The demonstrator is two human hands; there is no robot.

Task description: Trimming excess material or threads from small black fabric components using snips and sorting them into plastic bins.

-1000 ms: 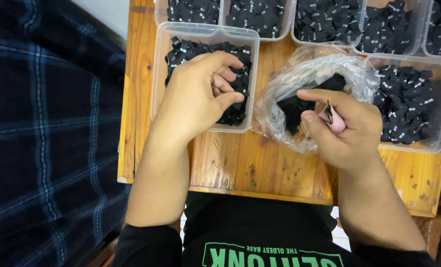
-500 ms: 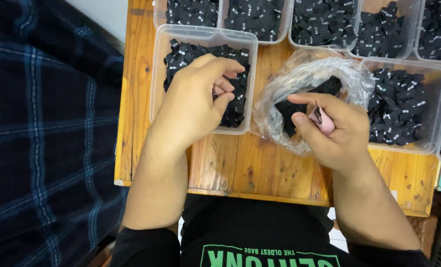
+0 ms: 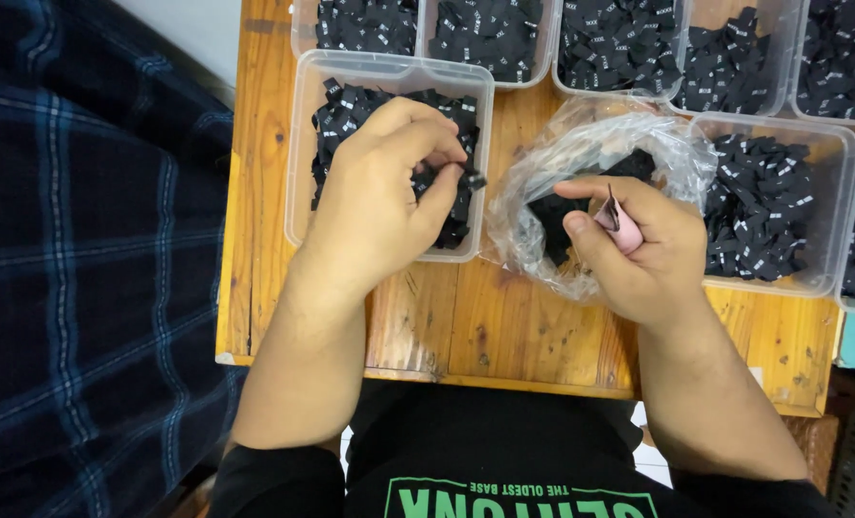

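While the left hand [image 3: 384, 206] pinches a small black label [image 3: 473, 179] over the near-left clear tub [image 3: 298, 182] of black labels, the right hand [image 3: 639, 245] grips a small pink piece [image 3: 619, 225] just beside a crinkled clear bag [image 3: 591, 153] on the wooden worktop [image 3: 504, 326]

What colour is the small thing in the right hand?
Pink, seen in the head view: the small folded piece pinched in the right hand.

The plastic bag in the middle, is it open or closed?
Open: the plastic bag gapes wide, showing black labels inside.
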